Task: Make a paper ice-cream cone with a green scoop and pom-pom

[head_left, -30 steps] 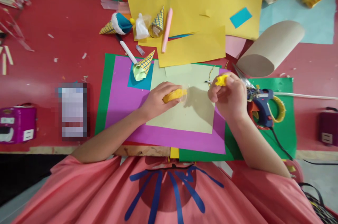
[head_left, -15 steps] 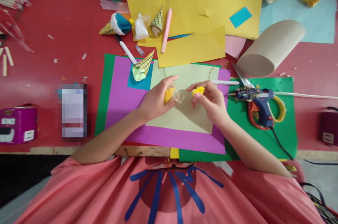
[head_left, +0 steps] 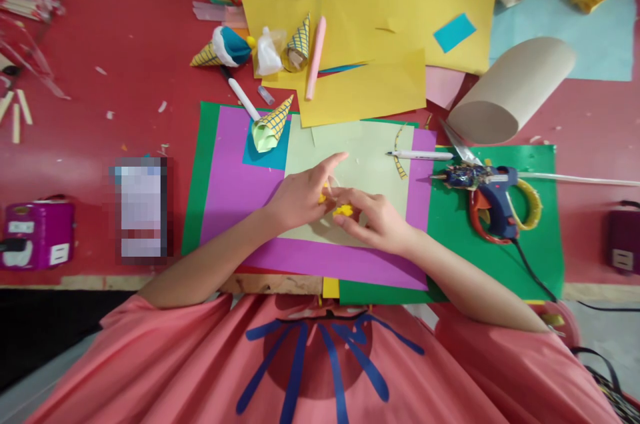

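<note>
My left hand [head_left: 300,197] is closed around a small clear container with something yellow [head_left: 323,195] in it, mostly hidden by the fingers. Close against it, my right hand [head_left: 383,223] pinches a lump of yellow clay [head_left: 343,210]. Both hands are over a pale green sheet [head_left: 350,141] that lies on purple paper [head_left: 230,177]. Up and left of them rests a yellow gridded paper cone [head_left: 275,121] with pale green paper at its wide end. A white pen [head_left: 423,155] lies to the upper right beside a thin patterned strip [head_left: 401,167].
A blue glue gun [head_left: 495,201] with a cord sits at right, near scissors [head_left: 457,144] and a large cardboard tube [head_left: 515,91]. At the back are yellow sheets [head_left: 380,11], a blue-topped cone [head_left: 233,46] and a pink stick [head_left: 316,57]. A blurred-out item [head_left: 143,211] lies left.
My right hand has moved left and slightly down with the yellow clay, up to my left hand. The pen and patterned strip it partly covered now show.
</note>
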Action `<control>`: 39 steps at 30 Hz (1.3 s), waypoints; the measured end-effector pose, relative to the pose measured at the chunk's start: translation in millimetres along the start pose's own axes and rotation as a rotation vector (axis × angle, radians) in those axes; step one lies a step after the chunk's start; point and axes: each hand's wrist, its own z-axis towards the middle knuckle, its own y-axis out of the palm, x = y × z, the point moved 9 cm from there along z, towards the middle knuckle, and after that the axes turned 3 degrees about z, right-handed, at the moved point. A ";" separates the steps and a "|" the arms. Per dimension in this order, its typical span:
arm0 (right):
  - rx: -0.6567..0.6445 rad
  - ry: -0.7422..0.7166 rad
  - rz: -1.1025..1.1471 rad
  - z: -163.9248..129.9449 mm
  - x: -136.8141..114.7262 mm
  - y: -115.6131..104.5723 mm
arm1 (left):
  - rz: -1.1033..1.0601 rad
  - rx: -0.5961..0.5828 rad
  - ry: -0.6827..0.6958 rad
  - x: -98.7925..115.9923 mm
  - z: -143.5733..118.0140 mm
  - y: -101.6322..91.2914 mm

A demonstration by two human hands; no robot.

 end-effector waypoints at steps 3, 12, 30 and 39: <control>-0.015 0.010 -0.002 -1.4 0.9 -1.4 | -0.015 -0.017 -0.043 0.0 -0.2 1.2; 0.598 0.224 0.422 -15.2 33.4 -69.6 | -0.644 0.152 -0.100 -20.5 2.7 -14.8; 0.264 0.294 0.176 2.0 31.5 -30.0 | -0.832 0.106 -0.268 -16.7 0.6 -3.9; 0.372 0.282 0.069 -1.8 32.6 -38.0 | -0.762 0.154 -0.279 -18.0 -1.9 -6.7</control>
